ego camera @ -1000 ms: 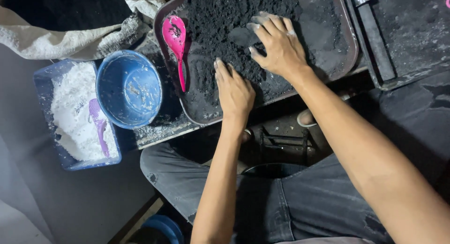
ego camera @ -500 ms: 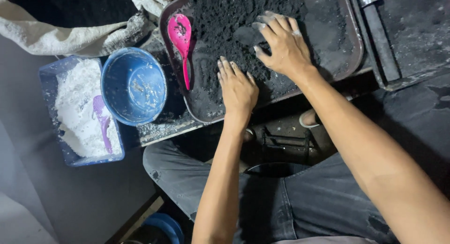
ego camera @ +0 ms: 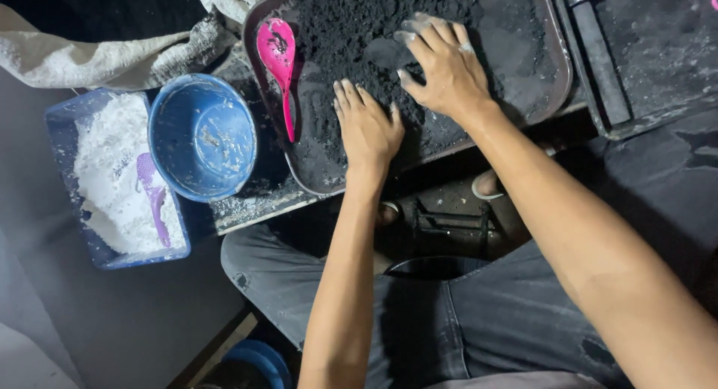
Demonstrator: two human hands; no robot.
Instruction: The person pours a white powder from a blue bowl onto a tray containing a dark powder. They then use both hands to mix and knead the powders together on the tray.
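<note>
Since a moment ago, both of my hands have slid a little across the black powder, and the whole tray now sits a bit more to the right in my view. It looks like I am still spreading and pressing the powder flat. Nearest to me, my left hand lies open and flat on the powder, fingers together, holding nothing. Just past it, my right hand is spread wide with fingers bent, pushing into the heap, gripping nothing. A pink spoon rests in the tray beside my left hand. Further left sit a blue bowl and a box of white powder.
</note>
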